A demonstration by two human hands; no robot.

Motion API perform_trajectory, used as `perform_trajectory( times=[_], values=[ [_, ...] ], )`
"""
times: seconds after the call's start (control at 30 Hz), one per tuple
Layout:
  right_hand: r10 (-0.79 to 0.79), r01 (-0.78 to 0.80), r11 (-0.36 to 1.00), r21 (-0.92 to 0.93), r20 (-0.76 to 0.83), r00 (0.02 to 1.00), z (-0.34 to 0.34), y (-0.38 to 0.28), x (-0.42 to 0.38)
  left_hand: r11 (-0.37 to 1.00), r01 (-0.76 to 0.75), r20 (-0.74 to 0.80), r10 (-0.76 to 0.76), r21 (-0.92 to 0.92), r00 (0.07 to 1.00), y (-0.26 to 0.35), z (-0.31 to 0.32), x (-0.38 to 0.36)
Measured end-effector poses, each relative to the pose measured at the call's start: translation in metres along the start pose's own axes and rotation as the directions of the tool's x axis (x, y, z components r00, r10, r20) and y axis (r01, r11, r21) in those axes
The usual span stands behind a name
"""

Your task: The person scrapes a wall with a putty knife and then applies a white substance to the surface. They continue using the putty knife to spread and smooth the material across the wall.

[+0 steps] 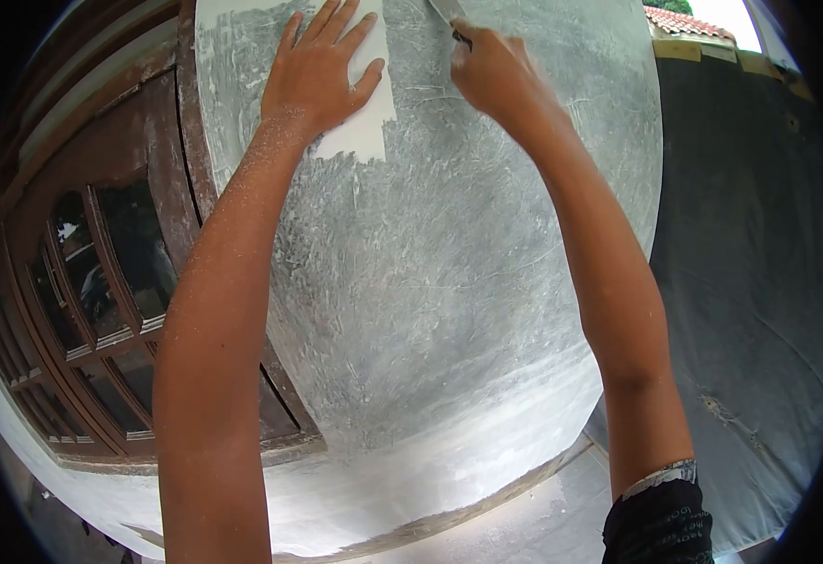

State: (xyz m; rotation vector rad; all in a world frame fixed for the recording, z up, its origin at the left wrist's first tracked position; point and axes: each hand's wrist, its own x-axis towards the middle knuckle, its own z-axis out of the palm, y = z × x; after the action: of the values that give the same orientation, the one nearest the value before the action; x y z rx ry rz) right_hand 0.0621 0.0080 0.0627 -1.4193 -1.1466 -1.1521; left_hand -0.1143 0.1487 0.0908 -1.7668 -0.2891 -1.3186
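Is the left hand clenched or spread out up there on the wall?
Spread: the left hand has its fingers fanned and thumb out, back facing us, over the white patch.

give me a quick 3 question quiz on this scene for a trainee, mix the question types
1. Which hand grips the flat-bladed tool?
2. True or false: the left hand has its fingers spread over the white patch.
3. Fill in the blank: in the picture, the dark sheet is on the ____ side of the grey wall.

Key:
1. The right hand
2. True
3. right
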Motion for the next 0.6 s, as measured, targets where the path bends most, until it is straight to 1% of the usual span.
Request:
perform_trajectory(
  times=[0.07,0.17,0.23,0.27,0.33,0.37,0.43,0.47,0.53,0.57,0.6],
  values=[
    [-0.012,0.012,0.999,-0.033,-0.006,1.000,-0.002,-0.001,-0.008,1.000,0.002,-0.004,-0.002,-0.005,1.000,0.001,-0.001,0.000],
    [0.018,-0.020,0.998,-0.060,-0.028,0.999,-0.005,-0.008,0.011,1.000,-0.012,0.034,0.012,0.013,0.999,0.001,-0.003,0.002],
    [0.197,-0.218,0.970,0.110,0.170,0.965,-0.022,-0.028,0.031,0.998,-0.045,0.025,0.044,0.036,0.999,-0.004,-0.001,0.004],
    [0.197,-0.217,0.970,0.107,0.169,0.966,-0.017,-0.022,0.033,0.998,-0.044,0.023,0.044,0.034,0.999,-0.006,0.000,0.005],
    [0.011,-0.013,0.997,0.082,0.021,1.000,-0.002,-0.001,0.029,0.995,-0.072,0.037,0.070,0.065,0.997,-0.010,0.004,0.009],
    [0.011,-0.013,0.997,0.079,0.021,1.000,-0.001,0.000,0.021,0.996,-0.071,0.035,0.069,0.062,0.997,-0.011,0.004,0.012],
    [0.000,0.002,0.999,-0.053,0.037,0.999,-0.004,0.000,0.000,0.995,-0.026,0.083,0.019,0.093,0.996,-0.008,0.004,0.018],
    [-0.001,0.004,0.998,-0.063,0.037,0.999,-0.003,0.001,0.004,0.996,-0.023,0.077,0.017,0.085,0.997,-0.005,0.001,0.020],
    [-0.077,0.075,0.995,-0.069,-0.031,0.997,0.001,0.002,0.017,0.994,0.016,0.102,-0.027,0.109,0.994,0.003,-0.006,0.020],
    [-0.074,0.072,0.995,-0.074,-0.029,0.997,-0.003,-0.004,0.024,0.995,0.015,0.103,-0.025,0.102,0.994,0.004,-0.006,0.020],
    [0.030,-0.033,0.999,0.036,0.084,0.996,-0.013,-0.015,0.035,0.994,0.019,0.102,-0.030,0.106,0.994,0.004,-0.005,0.019]
  ],
)
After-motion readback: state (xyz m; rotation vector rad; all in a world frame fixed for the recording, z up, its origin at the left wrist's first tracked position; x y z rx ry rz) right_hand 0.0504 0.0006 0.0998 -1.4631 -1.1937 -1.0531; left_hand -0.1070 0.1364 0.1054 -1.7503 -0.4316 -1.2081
